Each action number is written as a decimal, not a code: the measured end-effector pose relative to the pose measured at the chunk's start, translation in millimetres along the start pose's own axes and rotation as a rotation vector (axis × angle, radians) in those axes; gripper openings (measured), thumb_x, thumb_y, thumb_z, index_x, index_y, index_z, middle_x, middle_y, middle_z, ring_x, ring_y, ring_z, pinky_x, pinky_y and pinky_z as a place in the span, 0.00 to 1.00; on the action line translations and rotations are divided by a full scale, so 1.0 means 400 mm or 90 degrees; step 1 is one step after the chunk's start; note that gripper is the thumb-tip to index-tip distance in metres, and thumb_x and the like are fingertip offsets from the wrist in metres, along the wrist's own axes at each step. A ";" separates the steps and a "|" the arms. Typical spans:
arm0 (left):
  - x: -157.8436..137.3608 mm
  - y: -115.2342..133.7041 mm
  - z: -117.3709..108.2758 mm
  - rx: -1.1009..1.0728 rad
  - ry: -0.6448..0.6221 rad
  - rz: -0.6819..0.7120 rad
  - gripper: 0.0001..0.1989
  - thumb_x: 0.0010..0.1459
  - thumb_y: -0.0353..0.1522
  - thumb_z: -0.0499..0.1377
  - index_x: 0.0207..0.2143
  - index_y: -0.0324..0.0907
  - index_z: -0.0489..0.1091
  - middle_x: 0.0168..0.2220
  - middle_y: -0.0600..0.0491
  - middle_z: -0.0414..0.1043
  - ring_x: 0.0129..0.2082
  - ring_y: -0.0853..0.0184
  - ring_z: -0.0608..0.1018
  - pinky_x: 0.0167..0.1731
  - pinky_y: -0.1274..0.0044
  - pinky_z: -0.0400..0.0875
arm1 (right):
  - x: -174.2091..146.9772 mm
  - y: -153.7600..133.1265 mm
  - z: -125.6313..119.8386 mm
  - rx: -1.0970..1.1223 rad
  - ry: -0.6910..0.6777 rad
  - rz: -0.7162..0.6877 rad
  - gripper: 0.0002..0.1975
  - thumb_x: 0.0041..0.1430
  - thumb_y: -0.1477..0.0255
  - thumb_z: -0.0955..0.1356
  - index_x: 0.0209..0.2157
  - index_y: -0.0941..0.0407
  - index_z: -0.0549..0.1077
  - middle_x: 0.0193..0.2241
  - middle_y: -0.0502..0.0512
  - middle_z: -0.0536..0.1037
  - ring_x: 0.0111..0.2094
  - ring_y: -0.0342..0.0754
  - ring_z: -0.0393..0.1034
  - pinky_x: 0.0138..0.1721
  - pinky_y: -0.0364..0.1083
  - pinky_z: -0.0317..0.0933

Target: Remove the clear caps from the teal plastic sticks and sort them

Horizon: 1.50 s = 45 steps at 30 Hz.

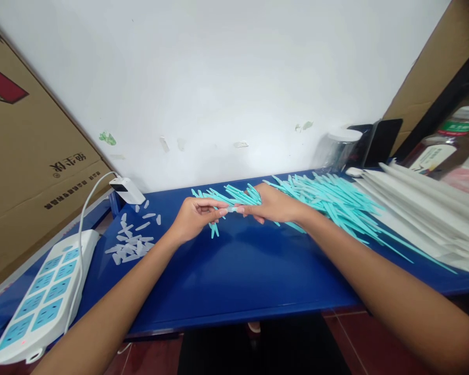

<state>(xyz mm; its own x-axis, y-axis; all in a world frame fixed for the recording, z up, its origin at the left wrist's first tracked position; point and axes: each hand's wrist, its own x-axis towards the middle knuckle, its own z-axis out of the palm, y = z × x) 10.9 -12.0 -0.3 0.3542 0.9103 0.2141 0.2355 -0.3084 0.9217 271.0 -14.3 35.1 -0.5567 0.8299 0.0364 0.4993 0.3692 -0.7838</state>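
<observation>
1. The left hand (195, 219) pinches one end of a small, translucent whitish piece (232, 209) above the glossy blue desk (222, 281).
2. The right hand (273, 203) pinches its other end; whether it also grips slender turquoise sticks (240, 196) cannot be told.
3. Loose translucent flat pieces (133, 249) lie near the white, blue-socketed power strip (85, 247).

Left: power strip (48, 293), white corded device (127, 190), printed cardboard box (31, 151). Right: lidded jar (339, 150) near white wall (226, 88); labelled bottle (435, 155).
</observation>
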 end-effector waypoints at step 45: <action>0.009 0.028 -0.113 0.428 0.113 0.026 0.23 0.58 0.51 0.65 0.44 0.43 0.81 0.38 0.45 0.83 0.35 0.57 0.82 0.37 0.69 0.73 | -0.006 0.028 -0.089 -0.050 0.186 0.021 0.19 0.58 0.57 0.75 0.39 0.57 0.72 0.30 0.57 0.83 0.29 0.52 0.77 0.33 0.47 0.67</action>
<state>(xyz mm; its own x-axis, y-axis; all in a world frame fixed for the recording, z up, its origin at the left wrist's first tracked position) -26.1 0.1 25.5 0.2349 0.9084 0.3460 0.7549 -0.3947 0.5237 301.8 2.6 48.2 -0.3306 0.9230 0.1967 0.5697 0.3613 -0.7382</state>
